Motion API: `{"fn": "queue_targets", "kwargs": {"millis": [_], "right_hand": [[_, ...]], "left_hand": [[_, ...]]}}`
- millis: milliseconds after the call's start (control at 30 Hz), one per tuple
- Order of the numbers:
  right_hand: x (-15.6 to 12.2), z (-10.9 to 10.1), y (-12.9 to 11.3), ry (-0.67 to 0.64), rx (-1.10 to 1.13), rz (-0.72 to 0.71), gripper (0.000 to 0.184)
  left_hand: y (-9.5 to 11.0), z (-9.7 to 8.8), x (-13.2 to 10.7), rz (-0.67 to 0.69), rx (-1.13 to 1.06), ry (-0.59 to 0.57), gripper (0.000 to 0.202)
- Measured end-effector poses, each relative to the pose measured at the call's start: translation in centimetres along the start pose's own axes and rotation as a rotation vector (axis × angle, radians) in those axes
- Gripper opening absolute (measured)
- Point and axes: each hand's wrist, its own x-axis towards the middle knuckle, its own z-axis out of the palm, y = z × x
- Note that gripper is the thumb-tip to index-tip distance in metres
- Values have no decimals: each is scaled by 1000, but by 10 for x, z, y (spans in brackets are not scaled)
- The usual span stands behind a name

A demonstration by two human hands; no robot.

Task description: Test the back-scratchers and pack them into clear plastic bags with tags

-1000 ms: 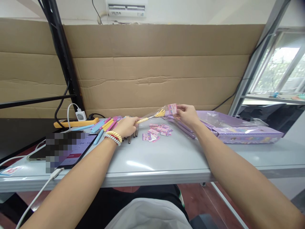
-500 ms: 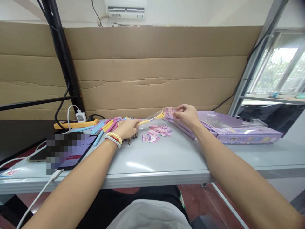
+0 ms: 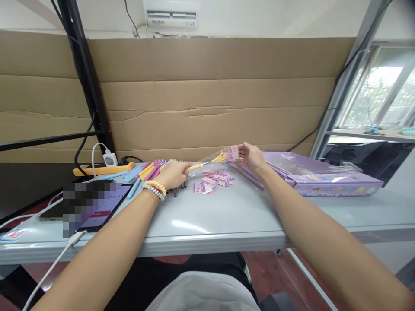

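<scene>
A yellow back scratcher [image 3: 196,166] with a claw-shaped head [image 3: 219,158] lies inside a clear plastic bag [image 3: 207,159]. My left hand [image 3: 173,174], with beaded bracelets at the wrist, is closed around its handle end. At the bag's other end, my right hand [image 3: 252,159] pinches a pink printed card [image 3: 232,153]. Whether that card is inside the bag I cannot tell. Below the bag, several small pink cards [image 3: 214,179] are scattered on the table. More back scratchers with pink, blue and yellow handles [image 3: 145,171] lie beside and partly behind my left hand.
A purple box [image 3: 333,183] with clear plastic bags [image 3: 298,166] on it stands at right. Two phones, one a lit screen [image 3: 105,209], lie at left with white cables. A yellow power strip [image 3: 97,170] sits behind them. Cardboard [image 3: 220,95] lines the table's back edge.
My right hand has shifted slightly left and its fingers have changed position at the pink card, which now faces me more fully. The left hand stays almost still.
</scene>
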Motion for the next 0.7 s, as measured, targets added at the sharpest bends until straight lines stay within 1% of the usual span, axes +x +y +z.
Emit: {"fn": "queue_targets", "kwargs": {"millis": [67, 100, 200, 300, 367, 467, 600, 700], "right_hand": [[-3, 0, 0, -12, -30, -1, 19], [-5, 0, 0, -21, -65, -25, 18], [-8, 1, 3, -74, -93, -92, 28], [-6, 2, 7, -85, -36, -99, 41], [-4, 1, 9, -82, -15, -91, 44], [0, -1, 10, -127, 20, -87, 44], [0, -3, 7, -200, 145, -35, 42], [-3, -3, 6, -214, 161, -74, 35]], "left_hand": [[1, 0, -1, -5, -3, -4, 43], [1, -1, -1, -6, -6, -5, 43], [3, -2, -2, 2, -16, -5, 43], [4, -2, -2, 4, -11, -5, 43], [4, -2, -2, 2, -7, -6, 43], [3, -2, -1, 0, -12, -3, 42], [2, -1, 0, -9, -15, 5, 43], [1, 0, 0, -10, -19, 10, 44]]}}
